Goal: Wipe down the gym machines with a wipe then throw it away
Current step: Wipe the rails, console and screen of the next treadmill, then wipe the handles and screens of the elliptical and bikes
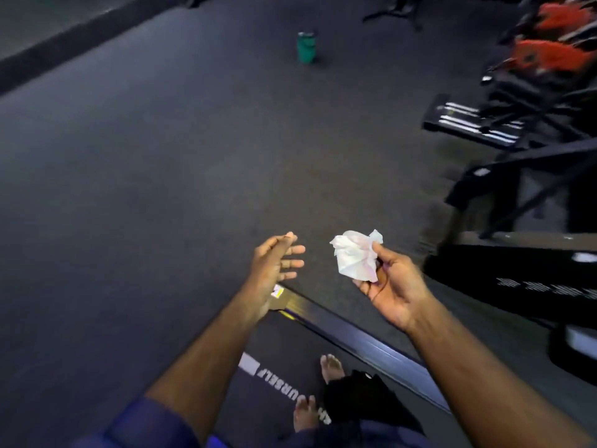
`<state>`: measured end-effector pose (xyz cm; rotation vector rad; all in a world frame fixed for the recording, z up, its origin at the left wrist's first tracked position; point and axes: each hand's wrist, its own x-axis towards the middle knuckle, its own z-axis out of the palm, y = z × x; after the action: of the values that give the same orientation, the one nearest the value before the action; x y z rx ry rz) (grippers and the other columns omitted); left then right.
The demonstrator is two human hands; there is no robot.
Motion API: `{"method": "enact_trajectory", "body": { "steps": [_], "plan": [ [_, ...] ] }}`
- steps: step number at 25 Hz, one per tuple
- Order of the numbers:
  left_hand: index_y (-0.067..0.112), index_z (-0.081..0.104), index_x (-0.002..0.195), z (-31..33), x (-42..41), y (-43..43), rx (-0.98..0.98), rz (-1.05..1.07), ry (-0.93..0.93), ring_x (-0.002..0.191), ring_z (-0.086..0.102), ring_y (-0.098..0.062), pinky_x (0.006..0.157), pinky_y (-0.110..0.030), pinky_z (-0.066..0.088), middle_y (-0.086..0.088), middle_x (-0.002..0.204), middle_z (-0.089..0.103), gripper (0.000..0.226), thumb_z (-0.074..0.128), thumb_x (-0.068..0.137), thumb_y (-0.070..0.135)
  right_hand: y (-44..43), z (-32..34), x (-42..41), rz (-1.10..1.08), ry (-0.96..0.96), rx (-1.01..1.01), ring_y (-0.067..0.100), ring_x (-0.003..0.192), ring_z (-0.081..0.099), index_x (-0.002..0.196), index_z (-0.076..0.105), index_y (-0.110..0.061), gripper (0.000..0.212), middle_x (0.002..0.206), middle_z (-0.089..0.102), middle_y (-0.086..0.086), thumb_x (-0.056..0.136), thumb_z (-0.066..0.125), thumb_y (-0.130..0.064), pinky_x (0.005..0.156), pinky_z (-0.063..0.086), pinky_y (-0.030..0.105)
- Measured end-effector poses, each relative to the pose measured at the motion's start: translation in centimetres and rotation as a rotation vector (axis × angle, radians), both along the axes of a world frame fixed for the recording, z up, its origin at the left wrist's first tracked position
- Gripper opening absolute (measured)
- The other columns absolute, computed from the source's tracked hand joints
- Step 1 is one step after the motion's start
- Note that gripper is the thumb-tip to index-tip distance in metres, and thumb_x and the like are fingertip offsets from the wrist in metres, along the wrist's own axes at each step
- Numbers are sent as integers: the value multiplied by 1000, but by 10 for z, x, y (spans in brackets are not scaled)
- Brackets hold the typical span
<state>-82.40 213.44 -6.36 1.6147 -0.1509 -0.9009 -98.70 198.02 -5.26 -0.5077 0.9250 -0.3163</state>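
Observation:
My right hand (392,286) holds a crumpled white wipe (355,255) between thumb and fingers, raised in front of me. To its left, my left hand (276,261) is empty, with the fingers spread and pointing right. I stand barefoot on a treadmill belt (274,376) with white lettering; its dark side rail (361,344) runs diagonally beneath my right forearm. More treadmills (517,279) stand on the right.
Dark grey gym flooring (161,173) stretches ahead and to the left. A green cylindrical container (306,46) stands on the floor far ahead. Black machine frames with orange parts (549,50) crowd the upper right. A dark strip (64,43) crosses the upper left.

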Motion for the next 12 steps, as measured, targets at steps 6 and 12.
{"method": "enact_trajectory", "body": {
  "steps": [6, 12],
  "plan": [
    [13, 68, 119, 18, 71, 75, 63, 369, -30, 90, 71, -24, 72, -34, 53, -12, 115, 78, 31, 55, 107, 38, 26, -3, 141, 304, -104, 128, 21, 91, 78, 126, 68, -6, 31, 111, 79, 10, 107, 52, -24, 84, 62, 35],
    [15, 71, 114, 31, 115, 148, 56, 701, -53, 94, 74, -28, 81, -41, 56, -10, 112, 79, 32, 58, 105, 42, 87, 2, 257, 617, -105, 178, 20, 100, 74, 136, 63, -7, 37, 116, 76, 6, 105, 55, -26, 97, 56, 37]
  ]
}}
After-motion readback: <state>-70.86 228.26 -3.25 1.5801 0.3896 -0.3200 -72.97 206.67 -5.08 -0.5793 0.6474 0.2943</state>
